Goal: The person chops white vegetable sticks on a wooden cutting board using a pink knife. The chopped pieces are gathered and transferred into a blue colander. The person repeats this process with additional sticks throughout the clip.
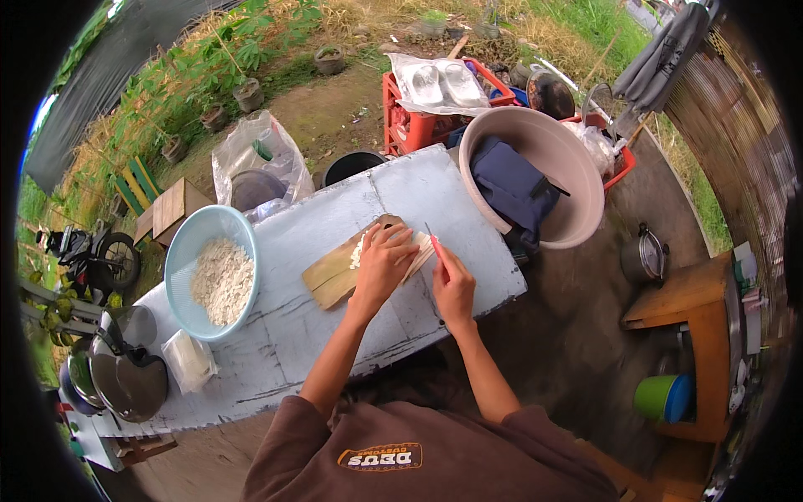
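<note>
My left hand [387, 256] presses down on a bundle of pale flat strips [424, 252] over a wooden cutting board [331, 276]. The strips stick out to the right from beneath its fingers. In my right hand [454, 287] is a knife with a red handle [436, 246], its thin blade pointing away from me beside the strips. Small cut pieces [356, 252] lie on the board, left of my left fingers and partly covered by them. To the left, a light blue plastic colander [255, 276] holds a heap of similar small pale pieces [223, 282].
The board rests on a worn, pale blue table [282, 351]. A clear plastic packet [189, 363] and a dark helmet [128, 370] are at its left end. A large beige tub [580, 182] with dark cloth [511, 182] adjoins the right end. Behind stand a red crate [411, 128] and a black bucket [354, 168].
</note>
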